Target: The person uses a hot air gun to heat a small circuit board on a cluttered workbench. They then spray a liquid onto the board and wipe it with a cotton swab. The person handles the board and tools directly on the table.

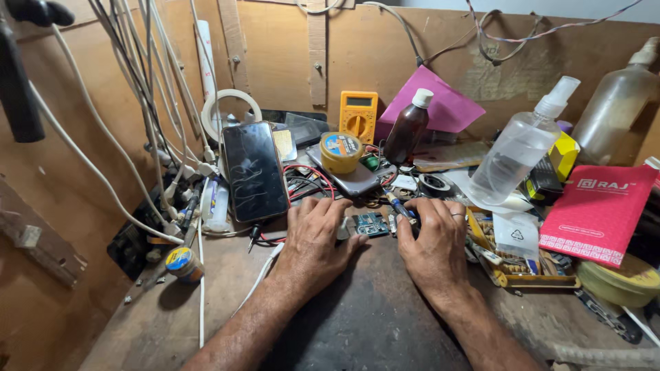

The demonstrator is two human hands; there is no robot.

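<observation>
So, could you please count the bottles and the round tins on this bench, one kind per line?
Bottles: 3, a dark brown bottle, a clear spray bottle and a cloudy bottle.
Round tins: 2, a yellow tin on a grey case and a small tin beside the left hand.
Total: 5

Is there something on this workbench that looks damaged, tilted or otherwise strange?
The black smartphone stands out: it leans tilted among the white cables, and its dark screen carries scribble-like streaks. Whether these are cracks or smears, I cannot tell. The left hand and right hand rest beside a small blue circuit board.
</observation>
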